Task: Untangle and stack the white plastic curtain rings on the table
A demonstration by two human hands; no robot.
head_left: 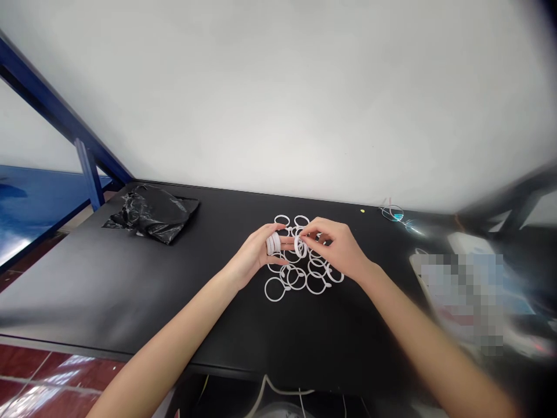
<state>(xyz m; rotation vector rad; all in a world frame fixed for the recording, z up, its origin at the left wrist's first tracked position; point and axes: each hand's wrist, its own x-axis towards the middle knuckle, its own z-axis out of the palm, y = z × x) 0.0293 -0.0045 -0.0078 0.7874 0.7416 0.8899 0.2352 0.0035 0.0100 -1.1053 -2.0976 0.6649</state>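
Several thin white rings, many with a small tab, lie in a loose overlapping pile (296, 278) on the black table (209, 342). Over this pile is my left hand (255, 252), its fingers pointing right. A few white rings (273, 244) sit stacked around its fingers near the palm. My right hand (333, 244) comes in from the right, thumb and forefinger pinched on a white ring (299, 247) at the left fingertips. Whether that is one ring or two together I cannot tell. Part of the pile is hidden behind both hands.
A crumpled black plastic bag (156, 212) lies at the back left. On the right are a blurred clear plastic package (439, 290) and a small coil of wire (391, 213). A blue metal frame (56, 104) stands at the left, a white wall (278, 104) behind.
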